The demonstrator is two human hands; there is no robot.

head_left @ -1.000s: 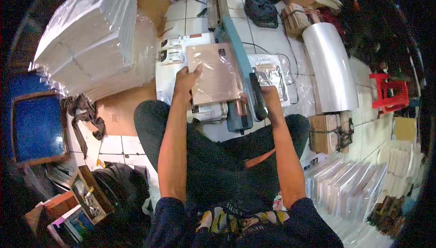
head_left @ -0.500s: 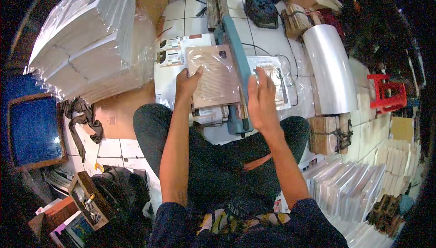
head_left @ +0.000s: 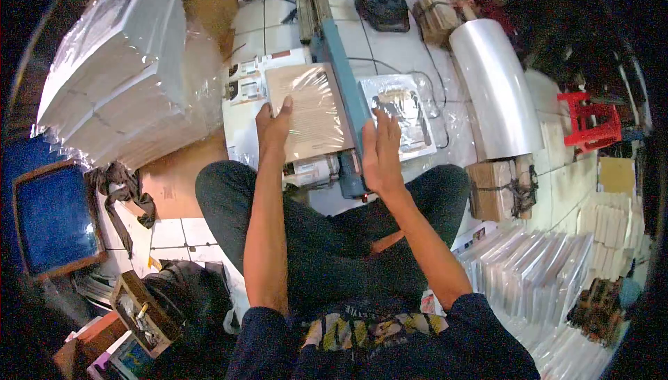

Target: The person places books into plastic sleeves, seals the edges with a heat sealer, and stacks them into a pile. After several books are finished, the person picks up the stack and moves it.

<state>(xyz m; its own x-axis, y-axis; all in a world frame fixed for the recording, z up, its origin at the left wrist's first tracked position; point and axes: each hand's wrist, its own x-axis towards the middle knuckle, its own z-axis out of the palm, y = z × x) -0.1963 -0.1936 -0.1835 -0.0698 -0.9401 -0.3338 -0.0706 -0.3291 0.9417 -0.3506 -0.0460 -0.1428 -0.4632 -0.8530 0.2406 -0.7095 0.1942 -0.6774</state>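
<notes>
A brown, finely lined flat pack in glossy clear plastic lies against the left side of a long blue sealer bar. My left hand grips its left edge, thumb on top and fingers mostly hidden below. My right hand is at the near part of the bar, on its right side, fingers stretched out and nothing held. Contact between palm and bar is hard to make out. Right of the bar lies another plastic-wrapped flat pack. White printed sheets lie under the brown pack.
A tall plastic-covered paper stack stands at left. On the right are a big roll of clear film, a tied brown bundle, a red stool and a row of wrapped packs. Dark cables cross the tiles.
The whole view has shifted slightly left. Both hands keep nearly the same places at the pack and the bar. Glare on the plastic has changed, and the dark label at its top no longer shows.
</notes>
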